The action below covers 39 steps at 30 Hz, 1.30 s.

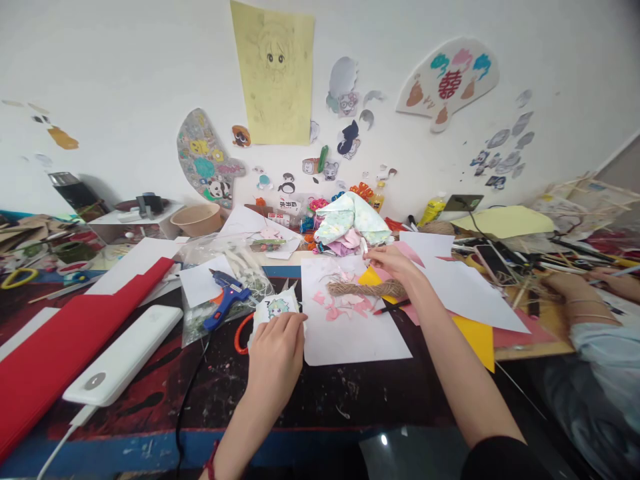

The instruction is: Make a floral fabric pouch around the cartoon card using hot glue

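Note:
My left hand (275, 350) is closed on a small paper cut-out of a cartoon figure with green hair (276, 308), held just above the dark table. My right hand (393, 261) reaches forward over a white sheet (350, 333). Its fingers are pinched together near a pile of crumpled pale fabric and paper (353, 223); what they hold is too small to name. Below the right hand lie a twisted jute rope (367, 289) and pink paper scraps (340, 307). Orange scissor handles (240, 337) show beside my left hand.
A blue glue gun (226, 301) lies on a plastic bag, its cord running to the front edge. A red folder (65, 347) and a white power bank (125, 353) are on the left. Yellow and white sheets (465, 287) spread right. Another person's arm (585, 300) rests at the right.

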Each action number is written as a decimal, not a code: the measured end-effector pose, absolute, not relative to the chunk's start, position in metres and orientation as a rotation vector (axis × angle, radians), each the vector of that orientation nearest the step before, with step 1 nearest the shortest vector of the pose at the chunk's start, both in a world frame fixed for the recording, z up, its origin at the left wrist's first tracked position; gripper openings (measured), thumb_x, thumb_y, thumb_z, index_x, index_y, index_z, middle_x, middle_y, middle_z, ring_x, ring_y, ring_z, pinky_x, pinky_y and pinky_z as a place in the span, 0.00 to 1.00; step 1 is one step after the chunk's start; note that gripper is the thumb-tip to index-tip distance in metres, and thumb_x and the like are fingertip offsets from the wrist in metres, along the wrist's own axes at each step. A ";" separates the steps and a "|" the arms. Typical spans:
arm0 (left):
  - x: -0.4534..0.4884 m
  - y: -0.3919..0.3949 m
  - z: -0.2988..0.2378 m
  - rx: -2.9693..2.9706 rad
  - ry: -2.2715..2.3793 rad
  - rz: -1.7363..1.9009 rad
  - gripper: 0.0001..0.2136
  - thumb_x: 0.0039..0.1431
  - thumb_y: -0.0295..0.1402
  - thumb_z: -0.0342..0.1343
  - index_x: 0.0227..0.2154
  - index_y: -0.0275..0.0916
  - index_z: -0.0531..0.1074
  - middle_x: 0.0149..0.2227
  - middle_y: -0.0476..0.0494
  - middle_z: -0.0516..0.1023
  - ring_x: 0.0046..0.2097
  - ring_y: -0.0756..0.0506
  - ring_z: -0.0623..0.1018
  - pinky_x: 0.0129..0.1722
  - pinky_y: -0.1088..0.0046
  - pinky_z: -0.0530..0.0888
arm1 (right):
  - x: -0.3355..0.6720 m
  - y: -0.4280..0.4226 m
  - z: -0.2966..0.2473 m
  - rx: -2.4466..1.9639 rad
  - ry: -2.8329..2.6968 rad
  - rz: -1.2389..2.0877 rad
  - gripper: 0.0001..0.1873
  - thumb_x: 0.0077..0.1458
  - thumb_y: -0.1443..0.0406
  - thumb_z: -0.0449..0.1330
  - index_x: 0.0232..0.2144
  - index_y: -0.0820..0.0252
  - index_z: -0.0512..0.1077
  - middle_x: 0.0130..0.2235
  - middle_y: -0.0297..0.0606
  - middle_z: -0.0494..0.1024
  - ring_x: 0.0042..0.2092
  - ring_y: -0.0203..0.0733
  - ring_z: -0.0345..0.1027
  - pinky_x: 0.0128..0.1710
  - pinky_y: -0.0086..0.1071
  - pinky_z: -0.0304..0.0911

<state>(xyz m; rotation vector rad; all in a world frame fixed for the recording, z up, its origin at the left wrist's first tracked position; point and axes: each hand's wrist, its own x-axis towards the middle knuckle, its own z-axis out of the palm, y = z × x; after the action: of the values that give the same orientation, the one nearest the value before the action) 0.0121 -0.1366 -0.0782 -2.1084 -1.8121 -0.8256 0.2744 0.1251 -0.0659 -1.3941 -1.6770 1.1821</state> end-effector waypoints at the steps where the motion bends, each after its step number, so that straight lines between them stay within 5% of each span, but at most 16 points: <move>1: 0.017 -0.135 -0.075 -2.140 -1.806 -0.791 0.10 0.68 0.26 0.47 0.45 0.41 0.73 0.41 0.44 0.82 0.40 0.41 0.80 0.39 0.63 0.69 | 0.272 0.124 -0.068 -1.407 -1.677 1.168 0.20 0.64 0.59 0.60 0.55 0.60 0.69 0.55 0.44 0.73 0.51 0.47 0.72 0.49 0.47 0.72; 9: 0.067 -0.083 -0.039 -2.380 -1.668 -0.615 0.10 0.66 0.24 0.48 0.40 0.38 0.74 0.38 0.39 0.80 0.40 0.39 0.79 0.39 0.62 0.71 | 0.265 0.117 -0.082 -1.405 -1.697 1.020 0.20 0.63 0.58 0.62 0.54 0.61 0.71 0.55 0.42 0.73 0.51 0.50 0.72 0.48 0.45 0.72; 15: 0.099 0.003 -0.028 -2.455 -1.672 -0.765 0.29 0.62 0.20 0.52 0.65 0.39 0.58 0.63 0.33 0.67 0.56 0.36 0.73 0.51 0.58 0.72 | 0.267 0.110 -0.078 -1.234 -1.734 1.059 0.19 0.64 0.59 0.60 0.54 0.61 0.70 0.53 0.43 0.74 0.49 0.46 0.73 0.47 0.45 0.72; 21: 0.110 0.068 -0.037 -2.514 -1.905 -0.959 0.17 0.66 0.38 0.57 0.54 0.37 0.70 0.54 0.38 0.74 0.50 0.41 0.78 0.48 0.56 0.78 | 0.271 0.101 -0.078 -1.062 -1.630 1.092 0.25 0.42 0.48 0.72 0.34 0.63 0.77 0.27 0.33 0.76 0.29 0.36 0.67 0.29 0.31 0.62; 25: 0.111 0.086 -0.043 -2.517 -2.006 -1.051 0.17 0.66 0.39 0.57 0.54 0.37 0.70 0.54 0.38 0.74 0.50 0.41 0.78 0.48 0.56 0.78 | 0.268 0.100 -0.080 -0.974 -1.554 1.147 0.26 0.36 0.49 0.74 0.32 0.62 0.76 0.28 0.34 0.76 0.28 0.35 0.65 0.28 0.31 0.59; 39: 0.086 0.078 -0.037 -2.424 -1.915 -0.998 0.14 0.67 0.35 0.56 0.53 0.38 0.72 0.53 0.38 0.75 0.51 0.41 0.77 0.50 0.57 0.76 | 0.277 0.104 -0.072 -0.784 -1.129 1.179 0.22 0.37 0.51 0.74 0.30 0.56 0.72 0.31 0.32 0.72 0.25 0.30 0.57 0.24 0.28 0.60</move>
<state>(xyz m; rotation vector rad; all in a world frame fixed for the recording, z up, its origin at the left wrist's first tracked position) 0.0855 0.0778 -0.0373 -2.4245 -1.9146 -0.9982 0.2774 0.1035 -0.0718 -0.7837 -1.1291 1.1793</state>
